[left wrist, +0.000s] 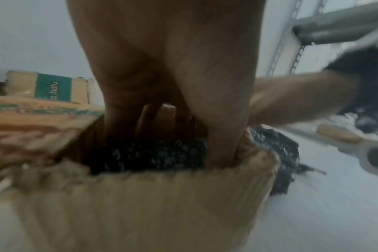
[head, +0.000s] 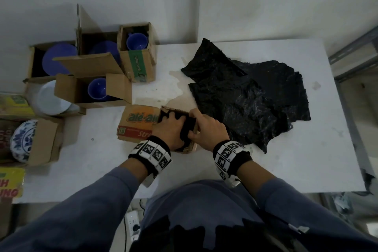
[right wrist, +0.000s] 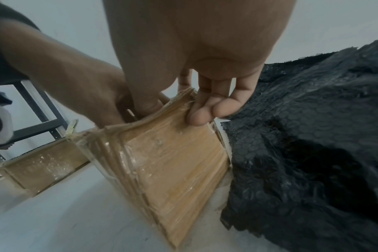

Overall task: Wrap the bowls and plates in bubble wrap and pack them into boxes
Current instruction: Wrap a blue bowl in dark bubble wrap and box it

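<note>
A small cardboard box (head: 139, 127) with an orange printed flap stands at the table's middle. Inside it sits a bundle wrapped in black bubble wrap (head: 187, 129), also visible from the left wrist (left wrist: 158, 155). My left hand (head: 170, 122) reaches down into the box, thumb on the bundle's near side and fingers on its far side. My right hand (head: 204, 129) pinches the box's right wall (right wrist: 173, 162), thumb inside and fingers (right wrist: 205, 112) outside. What the bundle holds is hidden.
Loose black bubble wrap sheets (head: 255, 98) lie right of the box. Open boxes at the back left hold a blue cup (head: 137, 42), a blue bowl (head: 98, 88) and a blue plate (head: 59, 57). A white plate (head: 51, 98) and a patterned plate (head: 23, 139) sit further left. A metal shelf (head: 358, 57) stands on the right.
</note>
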### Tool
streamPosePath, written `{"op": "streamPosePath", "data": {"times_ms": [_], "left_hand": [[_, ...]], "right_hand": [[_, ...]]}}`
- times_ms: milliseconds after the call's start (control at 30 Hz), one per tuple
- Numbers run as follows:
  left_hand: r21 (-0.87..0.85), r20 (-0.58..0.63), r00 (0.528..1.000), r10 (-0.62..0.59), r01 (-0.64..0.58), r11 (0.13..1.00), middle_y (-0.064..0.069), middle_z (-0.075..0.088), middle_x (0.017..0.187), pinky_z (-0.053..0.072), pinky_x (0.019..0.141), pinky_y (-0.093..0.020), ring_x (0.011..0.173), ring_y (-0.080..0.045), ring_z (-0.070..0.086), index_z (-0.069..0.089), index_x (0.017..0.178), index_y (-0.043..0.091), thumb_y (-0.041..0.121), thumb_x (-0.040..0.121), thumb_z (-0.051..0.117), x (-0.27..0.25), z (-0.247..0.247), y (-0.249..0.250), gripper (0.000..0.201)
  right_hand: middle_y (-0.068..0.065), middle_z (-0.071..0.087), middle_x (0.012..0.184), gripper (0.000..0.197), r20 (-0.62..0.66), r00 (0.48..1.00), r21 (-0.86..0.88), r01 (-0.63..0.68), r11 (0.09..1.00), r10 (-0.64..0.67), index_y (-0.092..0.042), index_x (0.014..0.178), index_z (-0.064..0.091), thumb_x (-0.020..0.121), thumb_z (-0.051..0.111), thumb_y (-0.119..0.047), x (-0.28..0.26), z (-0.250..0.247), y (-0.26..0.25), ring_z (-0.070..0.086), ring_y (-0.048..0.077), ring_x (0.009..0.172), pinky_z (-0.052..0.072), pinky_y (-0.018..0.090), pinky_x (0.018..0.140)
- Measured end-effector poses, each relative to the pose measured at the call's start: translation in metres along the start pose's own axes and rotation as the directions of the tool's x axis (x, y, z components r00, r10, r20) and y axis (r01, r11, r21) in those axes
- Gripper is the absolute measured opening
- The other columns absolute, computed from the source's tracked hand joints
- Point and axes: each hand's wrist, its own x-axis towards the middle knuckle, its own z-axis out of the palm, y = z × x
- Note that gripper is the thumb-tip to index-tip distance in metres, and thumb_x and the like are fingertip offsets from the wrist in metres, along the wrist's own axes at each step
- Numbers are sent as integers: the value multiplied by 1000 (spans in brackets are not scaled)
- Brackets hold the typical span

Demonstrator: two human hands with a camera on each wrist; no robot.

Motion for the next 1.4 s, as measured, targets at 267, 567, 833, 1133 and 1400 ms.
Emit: {"op": "streamPosePath", "data": {"times_ms": [267,567,833,1133,1400], "left_hand": [[88,-65,991,-117,123,989,-22,21,144,46,92,-50,125,-46,34,13,148,23,22,88,58,7,26,16,75],[-117,-116,992,-49,35,993,-17,34,135,49,92,-49,122,-38,41,29,140,19,29,79,70,-6,16,-2,74],[67,-231,971,-61,79,995,-9,46,116,46,61,-35,103,-29,54,55,115,13,3,86,59,-38,9,-11,32],[272,-224,972,77,-14,962,1,67,97,50,60,-34,75,-23,65,66,98,19,14,85,52,-64,27,-35,19],[-97,-243,965,-97,75,992,-9,65,108,54,67,-38,90,-29,65,51,126,13,21,94,44,-63,35,-29,33]], "right_hand": [[-5,57,92,46,-9,1000,5,-3,1000,3,-33,117,38,80,63,-41,0,3,0,60,27,77,42,33,61],[-4,58,95,46,-16,1000,4,15,1000,-14,-34,118,37,81,62,-42,0,4,3,60,27,77,40,32,61],[0,61,96,46,-34,999,-106,31,994,-35,-31,119,40,81,62,-44,1,2,0,62,29,79,46,34,62],[4,62,99,27,-20,915,-392,364,845,-404,-18,101,70,77,63,-29,2,20,-14,54,30,100,37,44,83],[12,53,122,49,138,942,-460,333,823,-305,-19,121,61,75,68,-30,-1,23,-20,56,34,101,34,50,93]]}}
